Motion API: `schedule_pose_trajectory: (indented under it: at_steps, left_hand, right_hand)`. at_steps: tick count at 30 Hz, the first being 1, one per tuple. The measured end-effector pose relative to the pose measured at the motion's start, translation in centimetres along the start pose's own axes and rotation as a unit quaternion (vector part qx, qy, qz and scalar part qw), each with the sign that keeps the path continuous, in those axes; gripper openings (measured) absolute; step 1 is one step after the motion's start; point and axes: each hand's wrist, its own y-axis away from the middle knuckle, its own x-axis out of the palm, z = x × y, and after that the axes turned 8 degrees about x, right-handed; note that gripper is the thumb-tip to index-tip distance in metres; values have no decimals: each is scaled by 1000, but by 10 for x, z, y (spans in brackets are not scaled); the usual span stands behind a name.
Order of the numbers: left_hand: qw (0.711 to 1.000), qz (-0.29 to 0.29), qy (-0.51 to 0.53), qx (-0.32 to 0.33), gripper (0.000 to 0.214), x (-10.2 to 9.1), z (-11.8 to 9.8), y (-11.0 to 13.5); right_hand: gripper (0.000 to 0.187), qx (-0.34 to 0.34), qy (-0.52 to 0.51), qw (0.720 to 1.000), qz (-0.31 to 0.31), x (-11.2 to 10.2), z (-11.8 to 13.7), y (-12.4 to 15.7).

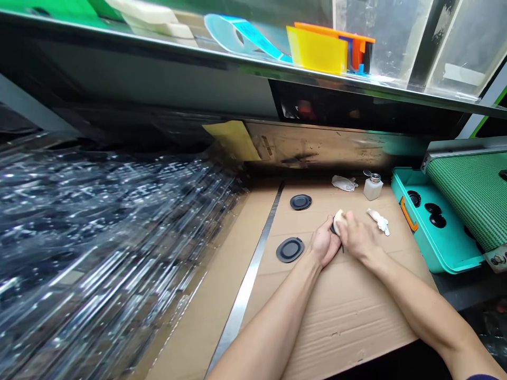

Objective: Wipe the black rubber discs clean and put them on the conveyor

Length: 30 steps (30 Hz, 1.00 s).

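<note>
My left hand (pixel 324 244) is closed around a small black part (pixel 334 227), mostly hidden by my fingers; it resembles the discs on the table. Pressed against it is a whitish cloth (pixel 339 218) in the fingers of my right hand (pixel 359 236), which is slightly blurred. Both hands meet above a cardboard-covered table (pixel 336 322). Two black oval discs with raised rings lie to their left: a nearer disc (pixel 290 249) and a farther disc (pixel 301 202). On the right side lies a crumpled white wipe (pixel 379 221).
Behind the hands stand a white bottle (pixel 373 188) with its metal lid up and another crumpled wipe (pixel 344 183). A teal bin (pixel 447 248) with black parts sits beside a green conveyor (pixel 471 184). Stacked clear plastic trays (pixel 99 248) fill the left. Overhead runs a shelf edge (pixel 237 60).
</note>
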Motion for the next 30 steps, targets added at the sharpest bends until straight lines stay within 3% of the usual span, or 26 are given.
schedule_pose_trajectory:
  at_steps: [2, 5, 9, 11, 14, 18, 20, 25, 30]
  left_hand:
    - [1000, -5, -7, 1, 36, 1, 0, 0]
    - [997, -34, -40, 64, 34, 0, -4, 0]
    - [979, -75, -82, 169, 32, -5, -16, 0]
    - [979, -58, -84, 175, 32, -7, -20, 1]
    - [984, -14, -116, 138, 39, -6, -17, 4]
    - [970, 23, -203, 132, 55, -1, -5, 10]
    - [959, 40, -239, 149, 59, 0, 0, 13]
    - [946, 69, -281, 149, 63, 3, 4, 20]
    - [946, 78, -276, 152, 64, 3, 3, 19]
  right_hand:
    - [39, -4, -7, 1000, 1, 4, -1, 1]
    - [36, 32, -36, 998, -31, 4, -13, -2]
    - [33, -49, -67, 993, -85, -3, -33, -2]
    - [34, -61, -62, 987, -135, -6, -42, -3]
    - [24, -5, -40, 983, -181, -5, -58, -9]
    - [25, 28, -34, 991, -124, 2, -81, -23]
    - [31, 21, -64, 988, -138, -2, -88, -33]
    - [37, 28, -67, 972, -222, -50, -90, -72]
    - [30, 48, -18, 986, -161, -102, -80, -118]
